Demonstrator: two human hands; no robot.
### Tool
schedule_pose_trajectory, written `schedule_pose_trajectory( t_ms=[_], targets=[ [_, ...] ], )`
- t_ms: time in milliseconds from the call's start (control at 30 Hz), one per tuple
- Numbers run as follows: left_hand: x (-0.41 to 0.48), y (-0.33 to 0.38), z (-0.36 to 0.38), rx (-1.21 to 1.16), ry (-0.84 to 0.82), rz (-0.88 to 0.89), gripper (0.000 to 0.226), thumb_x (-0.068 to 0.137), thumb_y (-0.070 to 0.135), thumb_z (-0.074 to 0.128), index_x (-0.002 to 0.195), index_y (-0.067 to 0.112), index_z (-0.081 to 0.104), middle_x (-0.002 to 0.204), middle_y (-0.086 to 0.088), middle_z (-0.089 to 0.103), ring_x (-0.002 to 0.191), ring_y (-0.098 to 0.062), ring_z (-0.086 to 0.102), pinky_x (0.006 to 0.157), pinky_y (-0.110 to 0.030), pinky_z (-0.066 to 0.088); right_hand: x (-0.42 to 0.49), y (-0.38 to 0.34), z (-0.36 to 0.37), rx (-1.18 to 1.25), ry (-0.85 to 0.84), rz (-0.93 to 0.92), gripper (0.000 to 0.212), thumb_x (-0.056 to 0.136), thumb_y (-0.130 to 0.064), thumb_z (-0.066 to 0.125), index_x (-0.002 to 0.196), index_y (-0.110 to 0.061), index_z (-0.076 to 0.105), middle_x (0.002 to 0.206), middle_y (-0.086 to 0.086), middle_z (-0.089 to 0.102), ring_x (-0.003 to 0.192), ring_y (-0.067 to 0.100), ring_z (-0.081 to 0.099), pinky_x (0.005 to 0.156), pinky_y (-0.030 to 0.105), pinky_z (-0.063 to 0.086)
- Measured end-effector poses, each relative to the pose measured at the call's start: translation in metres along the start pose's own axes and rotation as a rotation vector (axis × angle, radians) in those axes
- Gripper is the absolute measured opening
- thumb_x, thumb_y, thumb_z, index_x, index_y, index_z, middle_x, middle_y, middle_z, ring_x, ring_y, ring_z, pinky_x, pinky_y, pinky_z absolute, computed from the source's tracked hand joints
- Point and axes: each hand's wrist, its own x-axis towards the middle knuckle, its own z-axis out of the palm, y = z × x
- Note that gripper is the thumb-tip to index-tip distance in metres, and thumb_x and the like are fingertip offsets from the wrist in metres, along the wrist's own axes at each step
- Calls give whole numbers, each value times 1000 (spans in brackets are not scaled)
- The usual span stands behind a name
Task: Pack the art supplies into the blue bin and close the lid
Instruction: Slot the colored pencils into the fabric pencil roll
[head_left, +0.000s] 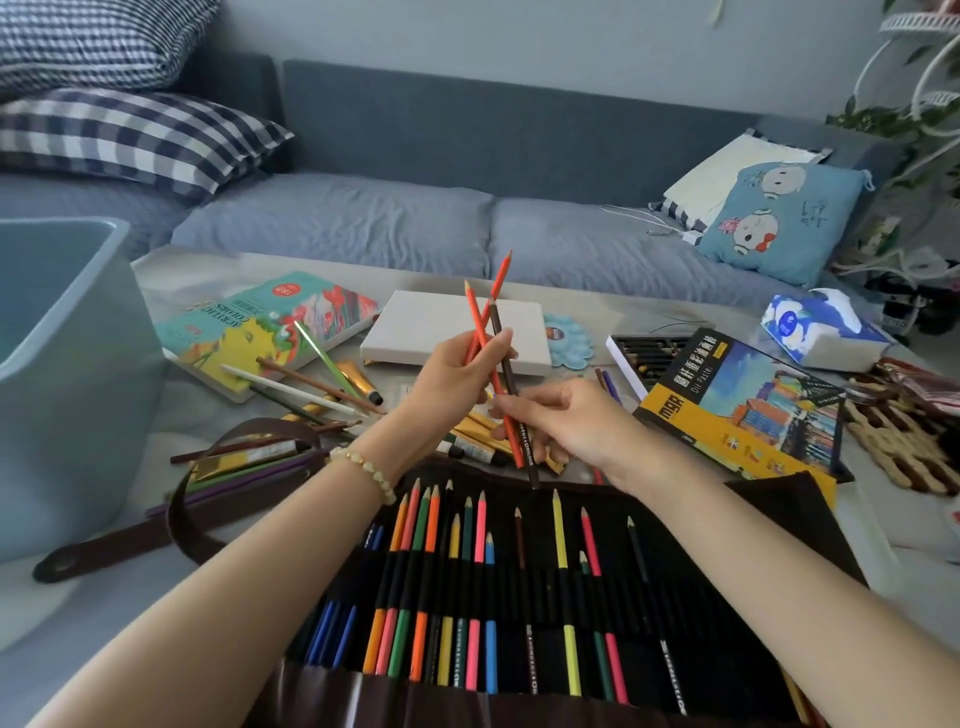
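While the blue bin (67, 415) stands open at the left edge of the table, with nothing visible inside and no lid in view, both hands are busy over the pencil roll (675, 597) spread flat along the near edge. The left hand (452, 376) is curled round a handful of pencils (488, 322), two orange-red and one brown, tips fanned up and away. The right hand (571, 431) pinches their lower ends just above the roll. That looks like sorting: the left hand holds the stock and the right draws one down toward a free slot. It makes sense, since the roll has plenty of empty loops on its right half and a filled roll packs far more tidily than stray sticks. Loose pencils (296, 387) lie scattered to the left between the roll and the acrylic paint box (249, 332), with a paint tube (358, 384) among them. Further off sits a blank canvas (441, 332) with a flower-shaped palette (571, 340) just beside it, and an oil pastel box (753, 405) lies open on the right. By my reckoning the task is at an early stage, because every supply in view is out on the table. The brown pencil hangs lowest and looks likeliest to go in next.
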Motion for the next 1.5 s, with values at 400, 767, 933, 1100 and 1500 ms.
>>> schedule_pose_trajectory(
  t_ms=[400, 767, 933, 1100, 1500],
  targets=[
    [-15, 13, -15, 263, -263, 143, 29, 100, 31, 40, 87, 7, 50, 62, 2, 38, 49, -4, 35, 52, -17, 35, 13, -30, -4, 84, 315, -119, 23, 81, -42, 69, 87, -20, 74, 70, -15, 62, 68, 0, 53, 76, 25, 48],
    [-16, 13, -34, 433, -221, 119, 45, 101, 43, 27, 68, 17, 42, 64, 1, 44, 58, -12, 45, 60, -21, 40, 7, -31, -20, 420, 251, -106, 12, 95, -17, 53, 93, -11, 63, 92, 6, 70, 79, 14, 69, 62, 21, 56],
    [-11, 0, -44, 485, -245, 56, 32, 101, 36, 35, 78, 18, 48, 66, 4, 44, 54, -9, 40, 48, -15, 36, 0, -6, -37, 487, 191, -43, 12, 95, -11, 52, 96, -14, 63, 96, 10, 72, 76, 15, 72, 62, 19, 57],
    [-11, -22, -36, 873, -513, -58, 33, 87, 50, 59, 96, 19, 69, 87, 1, 68, 77, -14, 61, 74, -29, 50, -2, 20, -35, 374, 123, 73, 14, 93, -15, 55, 101, -14, 66, 95, 6, 74, 78, 13, 72, 57, 16, 55],
    [-13, -19, -42, 689, -617, -191, 9, 84, 30, 69, 92, 25, 70, 46, 24, 55, 46, 8, 50, 56, -14, 35, -3, 27, -37, 332, 40, 144, 13, 93, -16, 56, 97, -17, 68, 92, 4, 75, 75, 12, 72, 54, 16, 53]
  ],
)
